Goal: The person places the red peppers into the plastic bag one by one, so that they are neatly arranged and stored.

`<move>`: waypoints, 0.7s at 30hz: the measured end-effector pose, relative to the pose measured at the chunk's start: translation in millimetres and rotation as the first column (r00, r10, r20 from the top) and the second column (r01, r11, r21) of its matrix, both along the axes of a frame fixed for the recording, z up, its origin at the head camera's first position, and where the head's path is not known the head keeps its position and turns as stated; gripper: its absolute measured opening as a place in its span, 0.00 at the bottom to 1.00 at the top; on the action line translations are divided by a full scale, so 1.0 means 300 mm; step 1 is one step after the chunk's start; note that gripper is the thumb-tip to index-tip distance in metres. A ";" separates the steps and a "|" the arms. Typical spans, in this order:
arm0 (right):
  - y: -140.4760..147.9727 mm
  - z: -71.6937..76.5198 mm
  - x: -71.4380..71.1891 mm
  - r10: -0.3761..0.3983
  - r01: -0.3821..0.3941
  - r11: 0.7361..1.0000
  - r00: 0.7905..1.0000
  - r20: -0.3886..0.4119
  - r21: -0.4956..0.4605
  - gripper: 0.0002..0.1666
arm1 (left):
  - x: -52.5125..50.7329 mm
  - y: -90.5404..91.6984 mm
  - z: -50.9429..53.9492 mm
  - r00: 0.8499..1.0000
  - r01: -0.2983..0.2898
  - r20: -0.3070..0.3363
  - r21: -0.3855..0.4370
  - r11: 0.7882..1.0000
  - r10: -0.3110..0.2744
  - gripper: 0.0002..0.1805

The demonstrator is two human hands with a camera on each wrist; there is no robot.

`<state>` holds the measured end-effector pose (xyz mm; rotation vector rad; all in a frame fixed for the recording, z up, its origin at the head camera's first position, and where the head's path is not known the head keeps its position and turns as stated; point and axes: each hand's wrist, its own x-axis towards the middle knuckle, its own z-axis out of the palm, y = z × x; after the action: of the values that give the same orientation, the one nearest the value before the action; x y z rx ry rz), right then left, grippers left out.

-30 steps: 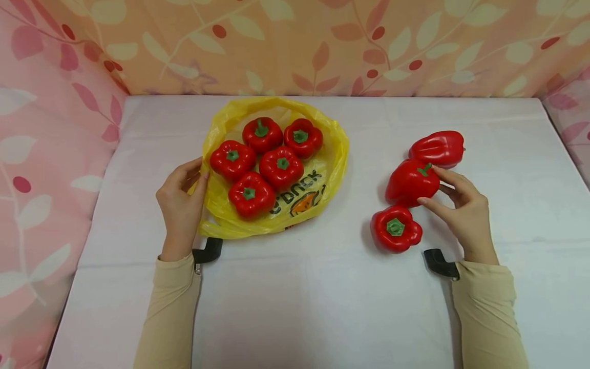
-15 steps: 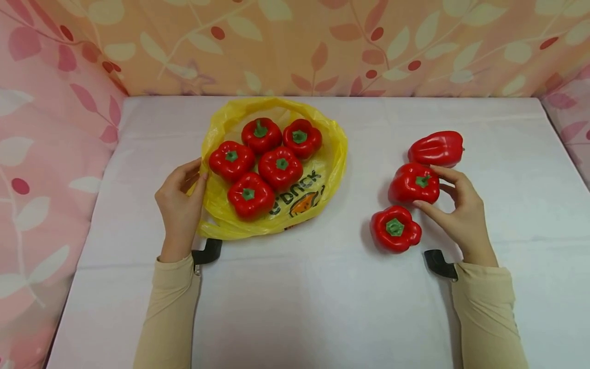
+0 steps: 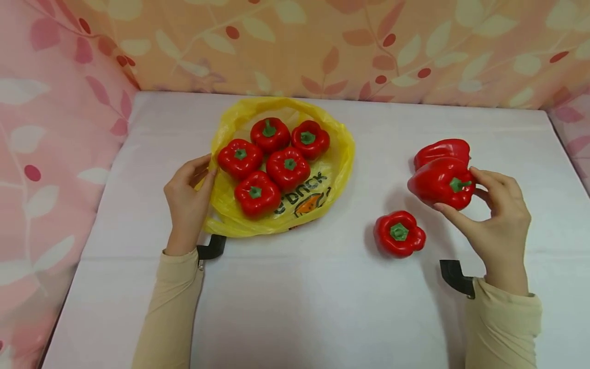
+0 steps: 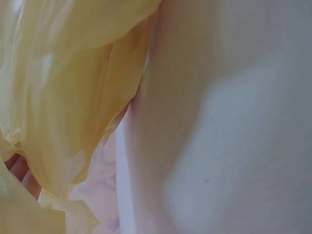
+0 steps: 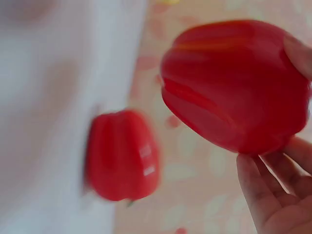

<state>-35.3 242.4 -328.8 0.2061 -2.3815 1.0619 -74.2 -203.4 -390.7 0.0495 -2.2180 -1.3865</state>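
Head view: the white tabletop [image 3: 322, 297] carries a yellow bag [image 3: 346, 154] near the centre, five red peppers [image 3: 278, 169] sitting inside. The left hand [image 3: 188, 197] pinches the bag's rim at its nine o'clock. The right hand [image 3: 500, 220] has its fingers around a held pepper [image 3: 435, 182] at three o'clock, raised off the tabletop. A lying pepper [image 3: 444, 148] shows at its twelve, an upright pepper [image 3: 397, 236] toward its seven.

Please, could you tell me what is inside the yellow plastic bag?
Inside the yellow plastic bag lie five red peppers with green stems; lettering and an orange picture show beside them. Whatever is beneath the peppers is covered.
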 end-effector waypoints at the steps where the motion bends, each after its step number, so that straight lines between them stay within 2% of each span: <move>1: -0.018 0.016 0.006 0.007 -0.008 0.999 1.000 -0.029 -0.042 0.37 | -0.002 0.000 0.000 1.000 0.000 -0.001 -0.002 1.000 0.000 0.14; 5: -0.128 0.067 0.029 0.063 -0.087 0.977 0.990 -0.125 -0.196 0.34 | -0.007 -0.005 0.003 1.000 -0.007 0.003 -0.030 1.000 0.007 0.14; 9: -0.278 0.071 0.044 0.136 -0.174 0.947 0.978 -0.156 -0.268 0.36 | -0.009 -0.012 0.007 1.000 -0.017 0.007 -0.050 0.999 0.017 0.14; 15: -0.476 0.006 0.033 0.282 -0.313 0.918 0.947 -0.153 -0.242 0.44 | -0.002 -0.007 0.009 1.000 -0.013 0.012 -0.014 1.000 0.013 0.14; 18: -0.528 -0.040 0.026 0.337 -0.366 0.901 0.929 -0.155 -0.232 0.43 | -0.001 -0.003 0.002 1.000 -0.006 0.008 -0.014 1.000 0.006 0.14; 21: -0.552 -0.079 0.024 0.363 -0.389 0.888 0.921 -0.144 -0.248 0.42 | -0.003 -0.001 -0.002 1.000 0.002 -0.005 -0.017 1.000 -0.002 0.14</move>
<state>-28.1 76.9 -352.4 0.6246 -2.1275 1.5081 -75.0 -203.6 -391.2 0.0377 -2.2259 -1.3664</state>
